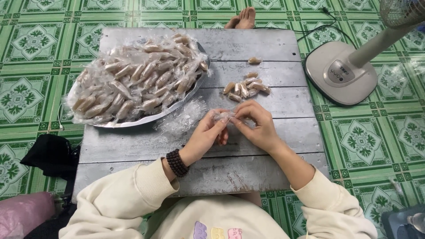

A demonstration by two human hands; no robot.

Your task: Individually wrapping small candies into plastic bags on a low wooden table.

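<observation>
Head view | left hand (pixel 204 138) and right hand (pixel 258 125) both pinch one candy in a clear wrapper (pixel 222 116) between fingertips, over the middle of the gray board (pixel 261 44) | big tray of wrapped candies (pixel 133 79) far left | small candy pile (pixel 245 86) just beyond the hands | fan base (pixel 338 73) far right

Low table (pixel 265 48), centre frame: weathered grey wood planks, matt, rough, scuffed at near edge. Tray (pixel 133 121), upper left: shiny metal rim. Wrapped candies (pixel 137 77): clear crinkled glossy plastic film. Bracelet (pixel 177 163): dark matt beads. Floor (pixel 376 132): glossy patterned green tiles. Fan base (pixel 323 62), upper right: smooth plastic.
</observation>
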